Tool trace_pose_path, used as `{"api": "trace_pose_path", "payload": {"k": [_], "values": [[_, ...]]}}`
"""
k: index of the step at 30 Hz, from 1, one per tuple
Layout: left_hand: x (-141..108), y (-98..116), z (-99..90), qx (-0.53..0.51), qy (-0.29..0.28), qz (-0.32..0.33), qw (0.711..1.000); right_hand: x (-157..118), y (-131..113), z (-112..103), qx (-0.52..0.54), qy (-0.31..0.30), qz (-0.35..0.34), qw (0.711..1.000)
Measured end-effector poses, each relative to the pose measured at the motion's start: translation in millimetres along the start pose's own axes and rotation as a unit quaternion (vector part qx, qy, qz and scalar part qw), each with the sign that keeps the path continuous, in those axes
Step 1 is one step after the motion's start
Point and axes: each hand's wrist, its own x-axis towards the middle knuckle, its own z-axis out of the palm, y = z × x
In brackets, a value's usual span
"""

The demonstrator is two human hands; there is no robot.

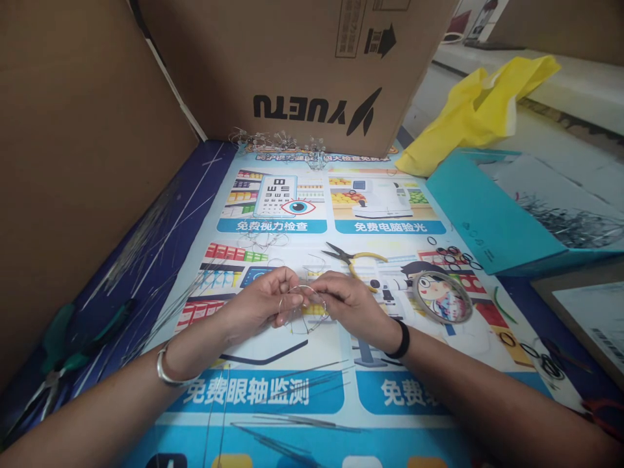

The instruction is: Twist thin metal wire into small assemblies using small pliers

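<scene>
A thin wire ring [303, 333] is held up between both hands over the printed sheet [336, 351]. My left hand [266, 299] is closed on its left side, thumb and fingertips pinched together. On the upper right of the ring, my right hand [348, 302] pinches with bent fingers. Fine wires cross inside the ring; their ends are too small to follow. Just beyond my right hand lie pliers with yellow handles [355, 260]. Loose straight wires [292, 422] lie on the sheet nearer to me.
Green-handled pliers [63, 351] lie at the left beside bundles of wire. Cardboard [302, 65] stands at the back and left. To the right are a roll of clear tape [441, 297], black rings [453, 253], a teal box [487, 214] with metal pieces, and a yellow bag [468, 117].
</scene>
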Motion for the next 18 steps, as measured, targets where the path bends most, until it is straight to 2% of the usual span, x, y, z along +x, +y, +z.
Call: {"api": "trace_pose_path", "payload": {"k": [6,12,15,18], "values": [[-0.1,2.7,-3.8,0.081,0.025,0.017,0.996,-0.4,-0.9,0.3,-0.01,0.0,0.022,1.0],[-0.3,10.2,-6.5,0.181,0.06,0.035,0.981,-1.5,-1.2,-1.2,-0.019,0.012,0.037,0.999],[0.1,11.5,-9.2,0.199,0.06,0.05,0.977,-1.8,-2.2,-2.5,-0.024,0.01,0.046,0.999],[-0.2,12.9,-11.6,0.197,0.056,0.038,0.978,-1.7,-3.4,-3.4,-0.03,0.009,0.06,0.998]]}}
